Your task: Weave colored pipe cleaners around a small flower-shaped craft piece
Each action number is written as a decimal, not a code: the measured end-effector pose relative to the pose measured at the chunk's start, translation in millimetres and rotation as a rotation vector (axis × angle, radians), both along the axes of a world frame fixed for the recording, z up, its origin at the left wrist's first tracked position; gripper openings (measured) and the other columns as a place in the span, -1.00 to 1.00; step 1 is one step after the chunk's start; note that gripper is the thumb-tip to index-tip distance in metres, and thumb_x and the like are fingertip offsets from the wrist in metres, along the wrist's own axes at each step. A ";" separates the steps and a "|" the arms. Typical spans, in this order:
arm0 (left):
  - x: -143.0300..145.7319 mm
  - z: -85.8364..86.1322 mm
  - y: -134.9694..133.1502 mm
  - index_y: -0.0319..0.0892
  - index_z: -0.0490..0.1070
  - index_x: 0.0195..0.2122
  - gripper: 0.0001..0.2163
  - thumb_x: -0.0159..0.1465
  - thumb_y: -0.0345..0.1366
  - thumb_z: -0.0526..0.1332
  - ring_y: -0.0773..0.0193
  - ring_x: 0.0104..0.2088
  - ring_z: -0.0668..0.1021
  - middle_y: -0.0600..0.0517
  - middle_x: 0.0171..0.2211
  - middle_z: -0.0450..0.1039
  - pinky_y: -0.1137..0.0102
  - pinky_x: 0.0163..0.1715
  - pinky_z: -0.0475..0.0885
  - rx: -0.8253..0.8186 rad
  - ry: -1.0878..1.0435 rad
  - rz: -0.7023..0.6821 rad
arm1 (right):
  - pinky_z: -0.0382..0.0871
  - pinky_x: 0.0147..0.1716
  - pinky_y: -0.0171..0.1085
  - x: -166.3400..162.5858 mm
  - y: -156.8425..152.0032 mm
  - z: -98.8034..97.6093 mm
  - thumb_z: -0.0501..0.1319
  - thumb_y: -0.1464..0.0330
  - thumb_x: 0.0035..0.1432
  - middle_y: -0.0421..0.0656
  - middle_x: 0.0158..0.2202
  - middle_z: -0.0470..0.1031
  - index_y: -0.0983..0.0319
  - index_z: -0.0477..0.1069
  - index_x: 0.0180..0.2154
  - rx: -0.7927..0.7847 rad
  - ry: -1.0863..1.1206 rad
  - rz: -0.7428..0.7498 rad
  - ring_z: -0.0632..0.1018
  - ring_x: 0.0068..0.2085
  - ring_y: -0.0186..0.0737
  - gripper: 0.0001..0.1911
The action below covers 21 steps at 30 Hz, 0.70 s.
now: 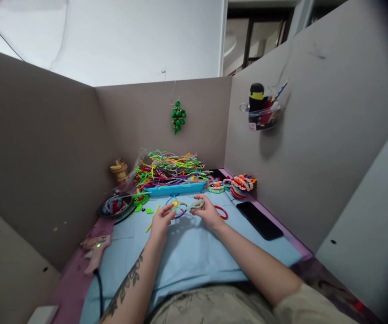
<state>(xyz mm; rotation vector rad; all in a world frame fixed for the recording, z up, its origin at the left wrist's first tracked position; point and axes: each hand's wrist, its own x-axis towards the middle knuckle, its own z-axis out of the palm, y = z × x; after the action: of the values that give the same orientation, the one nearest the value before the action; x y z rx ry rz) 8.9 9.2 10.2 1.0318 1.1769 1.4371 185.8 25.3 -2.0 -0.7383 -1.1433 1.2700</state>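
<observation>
Taking the hands as the centre of the dial and the far panel as twelve, the pale green strand (197,204) is right at the middle, raised over the blue cloth (200,256). The right hand (210,212) is nearly closed, thumb and fingers pinching its curled part. The left hand (162,219) is loosely curled, its thumb and fingertips seemingly together on the strand's other end; the exact grip is too small to tell. Holding it from both sides probably keeps so limp a piece steady and in view.

A purple ring (181,214) shows between the hands, and a red ring (222,212) lies at three, just beside the right hand. At twelve, the blue tray (177,189) bears a heap of coloured strands (170,170), likely set there for easy reach by either hand. The glue gun (97,254) lies at about eight, green light on, perhaps kept at the edge so its cord stays off the middle. The phone (259,220) lies just past three, well apart from the strands.
</observation>
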 end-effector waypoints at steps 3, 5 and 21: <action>-0.1 -2.3 0.1 -0.25 0.48 -0.21 -0.52 -0.17 -0.16 0.40 0.43 -0.59 0.36 0.07 -0.56 0.40 0.54 -0.64 0.07 -0.001 0.015 -0.031 | 0.32 -0.40 -0.33 1.4 0.0 0.2 0.36 0.40 -0.27 -0.31 -0.52 0.38 0.19 0.31 -0.27 -0.061 0.133 0.058 0.44 -0.48 -0.36 -0.57; 0.5 -3.5 -0.6 -0.26 0.48 -0.20 -0.52 -0.16 -0.16 0.40 0.41 -0.59 0.38 0.04 -0.55 0.43 0.53 -0.64 0.08 0.001 0.027 -0.079 | 0.28 -0.44 -0.35 1.4 -0.6 0.1 0.37 0.38 -0.27 -0.30 -0.55 0.37 0.22 0.37 -0.30 -0.107 0.150 0.125 0.40 -0.52 -0.38 -0.62; 6.3 -1.1 -5.4 -0.26 0.50 -0.26 -0.59 -0.16 -0.22 0.42 0.31 -0.50 0.49 -0.03 -0.46 0.52 0.46 -0.50 0.33 0.074 0.011 -0.141 | 0.36 -0.47 -0.41 0.7 3.2 -0.4 0.36 0.33 -0.24 -0.27 -0.54 0.43 0.25 0.33 -0.46 -0.236 0.173 0.072 0.49 -0.48 -0.37 -0.73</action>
<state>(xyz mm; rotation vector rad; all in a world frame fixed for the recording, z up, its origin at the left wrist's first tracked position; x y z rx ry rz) 15.2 3.8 9.1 1.1515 1.0439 1.3737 186.6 28.4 -2.4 -0.7488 -0.8957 1.5168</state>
